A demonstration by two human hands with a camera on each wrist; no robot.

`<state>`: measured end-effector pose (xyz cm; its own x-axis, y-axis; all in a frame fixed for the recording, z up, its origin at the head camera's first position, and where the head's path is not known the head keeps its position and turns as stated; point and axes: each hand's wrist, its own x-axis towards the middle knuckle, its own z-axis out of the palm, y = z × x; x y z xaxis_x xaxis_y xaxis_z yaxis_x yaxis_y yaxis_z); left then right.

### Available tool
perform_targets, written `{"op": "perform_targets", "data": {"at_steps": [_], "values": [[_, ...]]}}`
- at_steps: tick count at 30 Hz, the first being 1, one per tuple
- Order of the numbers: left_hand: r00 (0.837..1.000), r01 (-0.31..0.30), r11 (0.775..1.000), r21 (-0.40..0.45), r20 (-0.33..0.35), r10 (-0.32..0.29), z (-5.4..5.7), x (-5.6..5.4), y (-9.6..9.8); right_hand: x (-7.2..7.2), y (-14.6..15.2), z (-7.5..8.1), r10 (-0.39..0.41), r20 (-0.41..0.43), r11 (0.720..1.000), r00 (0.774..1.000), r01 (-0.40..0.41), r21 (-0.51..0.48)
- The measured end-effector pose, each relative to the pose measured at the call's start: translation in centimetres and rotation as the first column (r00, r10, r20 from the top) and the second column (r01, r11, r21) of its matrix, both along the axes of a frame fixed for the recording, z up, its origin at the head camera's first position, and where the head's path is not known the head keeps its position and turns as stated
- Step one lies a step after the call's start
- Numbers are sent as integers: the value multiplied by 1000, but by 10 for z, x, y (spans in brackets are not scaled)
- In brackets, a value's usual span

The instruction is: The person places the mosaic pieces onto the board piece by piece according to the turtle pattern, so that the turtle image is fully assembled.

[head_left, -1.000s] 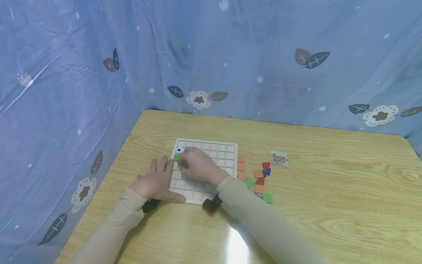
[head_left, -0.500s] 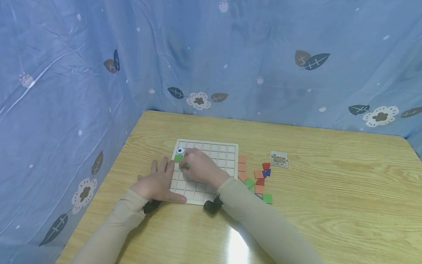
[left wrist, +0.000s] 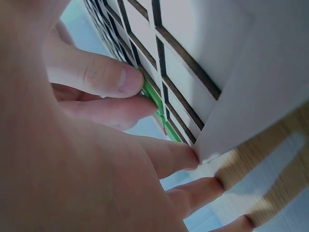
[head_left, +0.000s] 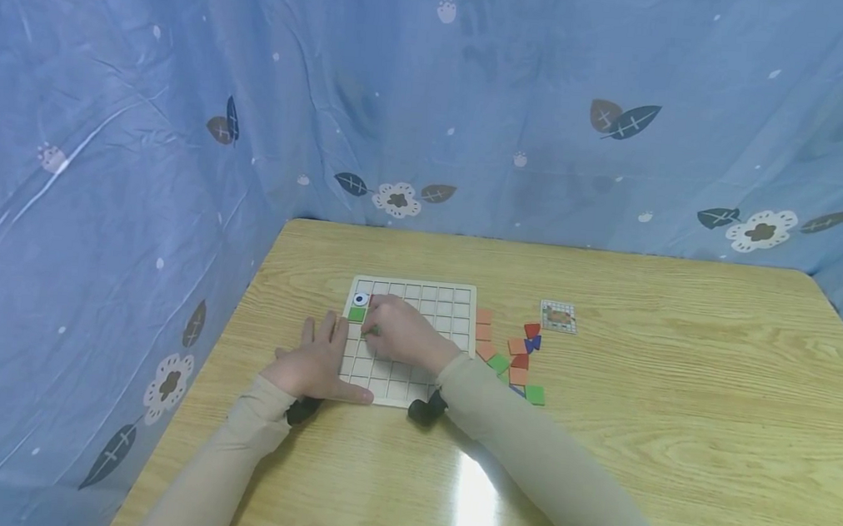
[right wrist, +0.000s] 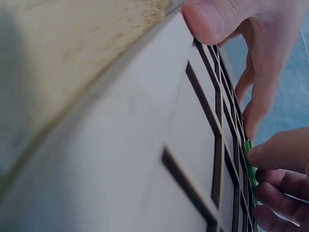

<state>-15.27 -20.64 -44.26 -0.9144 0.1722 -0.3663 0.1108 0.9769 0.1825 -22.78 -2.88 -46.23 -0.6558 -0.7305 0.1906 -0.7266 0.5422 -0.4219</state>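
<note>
A small green tile sat at the fingertips of the person's right hand, pinched between the thumb and curled fingers, against the left part of a pale grid board; whether it lay fully down in its cell could not be told. Just beyond it to the left, on the board, were a second green square and, above that, a white tile with an eye-like circle. The left hand grasped nothing; its fingers were spread over the board's left edge, its thumb along the near edge. Right of the board lay loose orange tiles with green, red and blue ones, and near them a small picture card. All this rested on a glossy wood-grain table, before a blue curtain patterned with leaves and flowers.
</note>
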Motion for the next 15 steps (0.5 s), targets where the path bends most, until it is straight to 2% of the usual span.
{"op": "perform_targets", "data": {"at_steps": [6,15], "values": [[1000,-6,1000,-1,2,6,-1,0,0,2,8,2,-27,79,1000,997,27,-2],[1000,-24,1000,-9,4,24,-3,-1,1,10,35,10,-77,105,997,992,76,10]]}}
